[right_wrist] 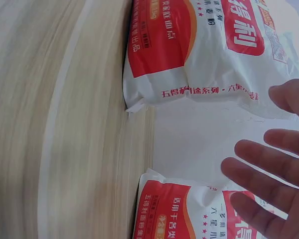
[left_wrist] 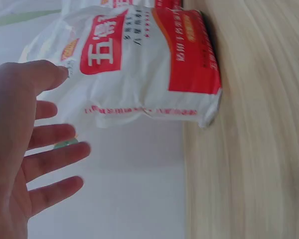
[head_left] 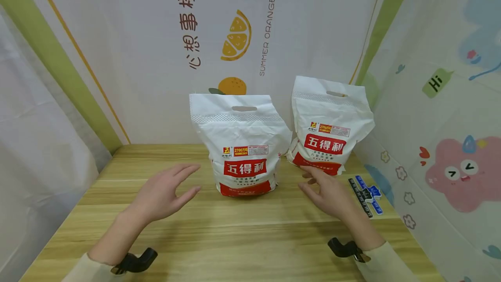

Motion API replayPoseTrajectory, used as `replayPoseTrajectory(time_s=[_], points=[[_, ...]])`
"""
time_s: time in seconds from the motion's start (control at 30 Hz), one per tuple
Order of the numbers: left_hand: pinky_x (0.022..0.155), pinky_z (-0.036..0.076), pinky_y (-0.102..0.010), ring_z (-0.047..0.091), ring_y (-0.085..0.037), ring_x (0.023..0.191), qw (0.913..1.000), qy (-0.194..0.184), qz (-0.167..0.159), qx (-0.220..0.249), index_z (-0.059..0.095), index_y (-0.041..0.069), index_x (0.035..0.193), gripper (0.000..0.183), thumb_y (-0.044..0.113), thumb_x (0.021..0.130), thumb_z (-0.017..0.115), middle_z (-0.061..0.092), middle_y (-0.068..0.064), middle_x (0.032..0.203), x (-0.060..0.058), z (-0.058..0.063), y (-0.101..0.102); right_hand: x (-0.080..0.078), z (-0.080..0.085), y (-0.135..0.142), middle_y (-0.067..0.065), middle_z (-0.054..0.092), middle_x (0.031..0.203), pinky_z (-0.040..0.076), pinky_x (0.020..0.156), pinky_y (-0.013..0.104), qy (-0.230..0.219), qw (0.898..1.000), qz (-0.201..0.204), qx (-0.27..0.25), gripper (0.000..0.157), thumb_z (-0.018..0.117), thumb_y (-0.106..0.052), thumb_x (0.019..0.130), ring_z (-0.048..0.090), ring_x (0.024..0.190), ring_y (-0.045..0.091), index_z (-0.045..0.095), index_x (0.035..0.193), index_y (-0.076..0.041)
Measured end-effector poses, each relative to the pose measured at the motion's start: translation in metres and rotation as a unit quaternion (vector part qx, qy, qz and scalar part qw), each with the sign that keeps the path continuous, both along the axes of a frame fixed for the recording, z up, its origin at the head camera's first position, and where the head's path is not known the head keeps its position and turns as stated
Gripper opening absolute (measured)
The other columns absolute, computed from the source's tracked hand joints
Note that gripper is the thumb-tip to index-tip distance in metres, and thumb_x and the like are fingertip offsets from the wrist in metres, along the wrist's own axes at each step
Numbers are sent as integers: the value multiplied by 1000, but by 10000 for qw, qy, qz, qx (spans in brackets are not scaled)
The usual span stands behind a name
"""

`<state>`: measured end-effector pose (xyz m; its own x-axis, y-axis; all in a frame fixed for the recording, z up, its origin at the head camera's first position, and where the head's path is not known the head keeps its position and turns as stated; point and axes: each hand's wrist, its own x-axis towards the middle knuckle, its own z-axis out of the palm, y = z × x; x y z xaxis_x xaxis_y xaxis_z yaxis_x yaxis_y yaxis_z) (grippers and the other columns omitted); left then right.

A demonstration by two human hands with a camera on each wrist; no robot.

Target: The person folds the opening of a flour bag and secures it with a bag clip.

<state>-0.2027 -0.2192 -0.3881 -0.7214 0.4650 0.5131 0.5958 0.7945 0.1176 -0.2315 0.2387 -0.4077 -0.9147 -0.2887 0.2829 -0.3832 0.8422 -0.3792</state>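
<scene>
Two white and red flour bags with punched handle slots stand upright on the wooden table. The nearer flour bag [head_left: 244, 142] is at the middle; the other flour bag [head_left: 330, 121] stands behind it to the right. My left hand [head_left: 166, 190] hovers left of the nearer bag, fingers extended toward it and a gap between. On the other side, my right hand [head_left: 326, 188] reaches in with fingers spread, overlapping the lower edge of the far bag in the head view. The left wrist view shows the left fingers [left_wrist: 60, 162] straight and holding nothing.
Black and blue ruler-like strips [head_left: 365, 195] lie at the table's right side. A white curtain [head_left: 152, 55] with orange prints hangs behind the bags, and a cartoon-printed curtain [head_left: 442, 112] hangs on the right. The wooden table [head_left: 219, 238] extends toward me.
</scene>
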Motion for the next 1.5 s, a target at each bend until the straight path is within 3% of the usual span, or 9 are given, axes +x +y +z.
replayPoseTrajectory(time_s=[0.2,0.37,0.63,0.8,0.87,1.07,1.27,1.5], points=[[85,60,-44,71,-22,109,9990,-37,-255,359,63,19,137,48,32,93,74,69,-1,128,1,8,10,-2,1,-3,-1,70,118,58,89,48,-45,9970,20,-768,42,65,-40,99,68,104,19,60,137,-22],[78,60,-40,71,-19,103,9960,39,-578,680,63,20,138,47,26,93,74,69,-2,129,-4,21,21,-8,2,-5,1,70,120,58,90,45,25,9916,-18,-1289,37,63,-36,102,68,104,18,61,134,-18],[81,59,-37,67,-18,110,9889,321,-1128,914,64,13,136,46,21,92,75,66,-1,130,-25,57,48,-23,9,-8,5,68,127,59,90,44,49,9816,-190,-1898,45,59,-45,102,68,108,22,60,135,-15],[72,59,-37,66,-21,106,9841,377,-1382,1047,65,10,135,45,20,92,75,66,-5,128,-47,86,67,-34,20,-15,3,69,125,56,89,43,105,9762,-249,-2152,43,59,-44,102,67,107,22,60,135,-17],[74,60,-40,66,-22,106,9832,429,-1374,1120,65,10,134,43,20,93,74,67,-6,127,-56,97,74,-39,25,-18,2,69,124,55,89,42,113,9740,-255,-2249,43,59,-44,102,66,107,21,60,136,-17],[96,56,-42,63,-23,119,9870,514,-1122,1031,66,12,134,40,29,97,69,66,-6,130,-80,130,94,-54,35,-28,4,66,128,53,94,43,43,9678,-201,-2508,44,61,-42,101,64,111,23,59,136,-16],[107,48,-45,61,-27,122,9909,564,-1037,653,66,11,134,40,30,99,66,66,-9,131,-104,152,114,-70,39,-37,1,65,132,52,97,45,-19,9598,-122,-2804,46,62,-47,99,63,113,22,60,135,-18],[114,40,-47,56,-27,130,9984,-162,-506,187,56,16,146,48,36,102,60,63,-7,138,-125,161,129,-82,34,-43,8,67,126,53,95,42,-117,9510,-23,-3091,46,65,-45,98,64,111,25,62,132,-13]])
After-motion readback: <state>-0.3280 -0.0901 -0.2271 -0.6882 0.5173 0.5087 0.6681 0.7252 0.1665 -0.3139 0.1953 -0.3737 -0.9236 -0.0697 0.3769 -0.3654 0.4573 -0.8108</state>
